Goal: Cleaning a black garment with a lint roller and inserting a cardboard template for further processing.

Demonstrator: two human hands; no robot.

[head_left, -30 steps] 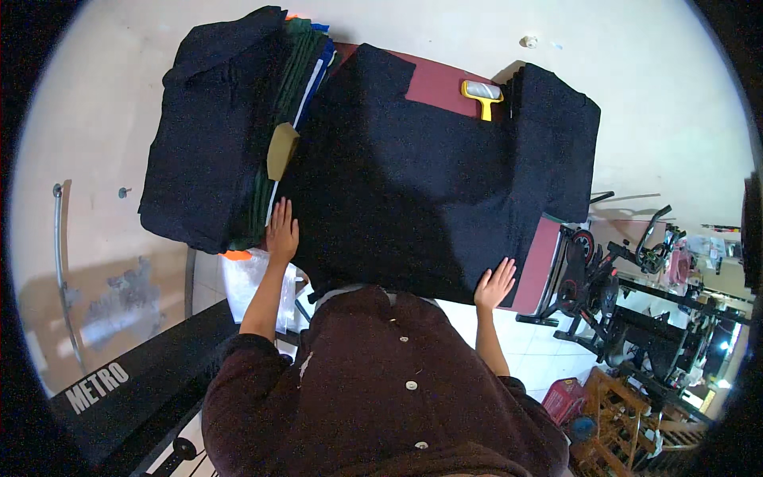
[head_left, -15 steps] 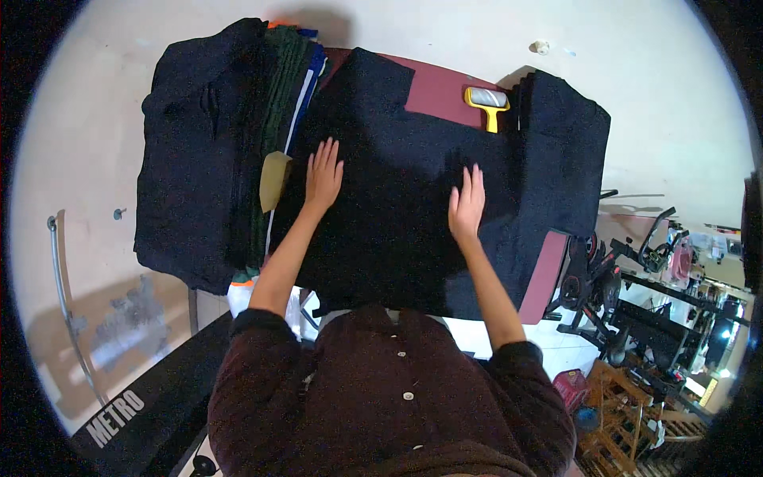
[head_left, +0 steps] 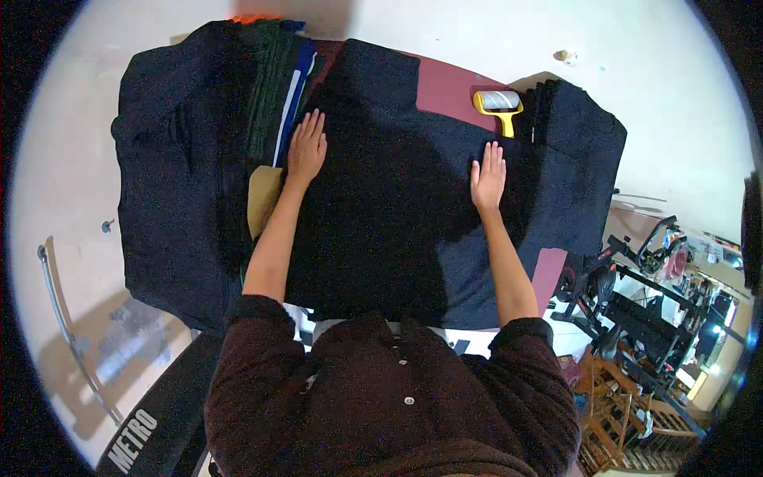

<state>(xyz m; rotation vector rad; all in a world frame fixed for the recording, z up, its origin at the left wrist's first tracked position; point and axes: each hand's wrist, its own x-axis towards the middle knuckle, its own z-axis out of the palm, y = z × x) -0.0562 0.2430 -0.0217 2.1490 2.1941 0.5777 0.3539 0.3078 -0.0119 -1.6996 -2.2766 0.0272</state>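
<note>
A wide piece of black cloth (head_left: pixel 381 199) lies spread over a table with a dark red top (head_left: pixel 449 91). My left hand (head_left: pixel 307 149) rests flat near the cloth's left side, its fingers stretched and pointing away from me. On the right part of the cloth my right hand (head_left: pixel 488 176) lies flat, fingers straight and fairly close together. Just beyond it is a lint roller (head_left: pixel 500 110) with a yellow handle and frame. Neither hand grips anything.
On the left stands a stack of folded black cloth (head_left: pixel 179 175) beside folded green cloth (head_left: pixel 265 87) and a tan piece (head_left: pixel 263 199). More folded black cloth (head_left: pixel 584 151) sits at the right. An exercise bike (head_left: pixel 592 294) and a wooden rack (head_left: pixel 612 405) stand at lower right.
Both hands have slid farther away over the cloth and wider apart, the left one leftward and the right one rightward. The view has shifted slightly. Both hands remain flat.
</note>
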